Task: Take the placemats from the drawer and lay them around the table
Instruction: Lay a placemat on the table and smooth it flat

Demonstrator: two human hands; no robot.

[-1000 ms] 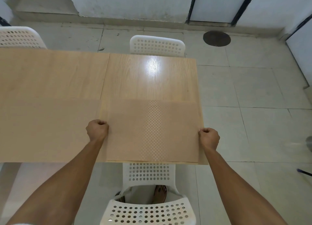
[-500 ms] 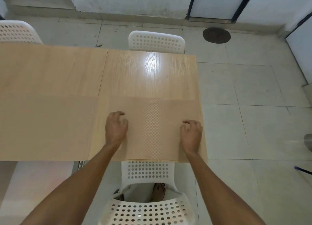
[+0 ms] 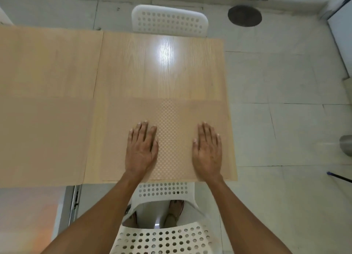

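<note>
A tan placemat (image 3: 171, 112) with a checkered band down its middle lies flat on the near right end of the light wooden table (image 3: 152, 67). My left hand (image 3: 142, 149) rests palm down on the mat left of the band, fingers straight. My right hand (image 3: 207, 149) lies flat on the mat right of the band, near the table's right edge. A second plain tan placemat (image 3: 43, 137) lies on the near left part of the table. Neither hand holds anything.
A white perforated chair (image 3: 167, 232) stands below me at the table's near edge, another (image 3: 169, 20) at the far side. Tiled floor lies to the right, with a dark round cover (image 3: 244, 15), a grey metal object (image 3: 345, 147) and a dark stick (image 3: 339, 176).
My hands let go of the mat's side edges, moved inward onto it and opened flat, palms down. The view has tilted further down.
</note>
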